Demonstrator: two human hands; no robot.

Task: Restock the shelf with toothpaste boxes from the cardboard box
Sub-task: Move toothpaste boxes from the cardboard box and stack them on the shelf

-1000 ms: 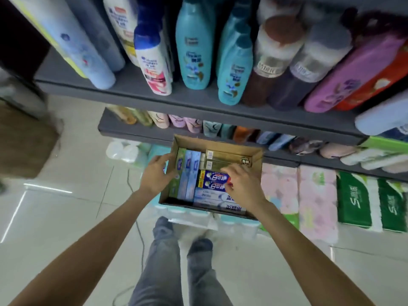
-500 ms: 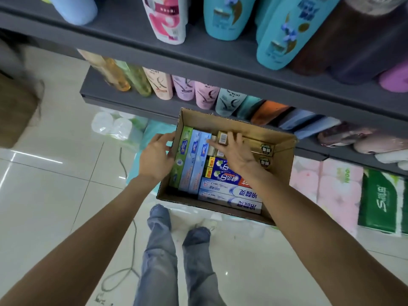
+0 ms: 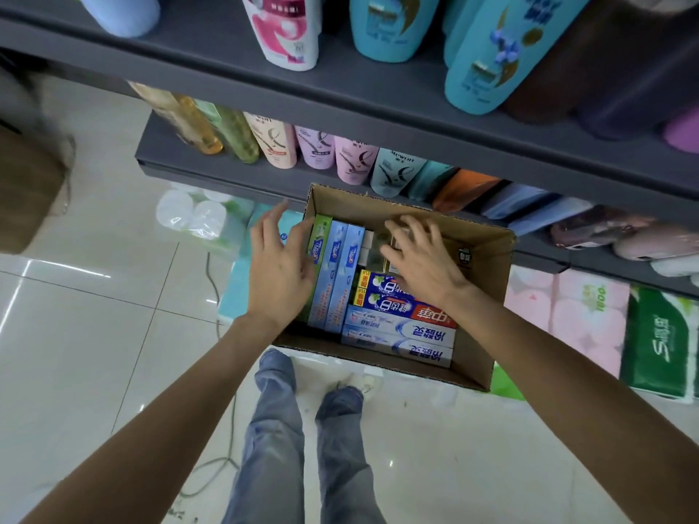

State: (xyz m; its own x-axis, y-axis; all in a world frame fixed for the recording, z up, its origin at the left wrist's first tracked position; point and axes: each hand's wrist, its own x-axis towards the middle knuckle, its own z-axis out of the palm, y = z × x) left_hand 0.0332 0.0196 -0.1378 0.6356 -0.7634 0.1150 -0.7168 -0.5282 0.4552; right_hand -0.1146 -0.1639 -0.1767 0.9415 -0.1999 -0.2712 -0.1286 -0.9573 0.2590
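Note:
An open cardboard box (image 3: 488, 270) sits below the lower grey shelf (image 3: 227, 172). It holds several toothpaste boxes: a green one (image 3: 322, 236) and blue ones (image 3: 342, 274) standing lengthwise on the left, blue-and-red ones (image 3: 393, 306) and white-blue ones (image 3: 401, 336) lying crosswise, and gold ones (image 3: 372, 253) at the far side. My left hand (image 3: 280, 270) lies over the box's left wall with its fingers spread, holding nothing. My right hand (image 3: 423, 259) hovers flat over the gold boxes, fingers apart, and hides most of them.
Shampoo bottles (image 3: 314, 149) line the lower shelf, and larger bottles (image 3: 488, 51) stand on the upper shelf (image 3: 378, 92). Tissue packs (image 3: 590, 315) and toilet rolls (image 3: 189, 217) sit at floor level. A cable (image 3: 215, 281) runs across the tiles. My legs (image 3: 276, 429) are below the box.
My right hand has moved from the blue-and-red boxes to the gold boxes at the far side. My left hand has loosened from the box's left edge, and its fingers are now spread.

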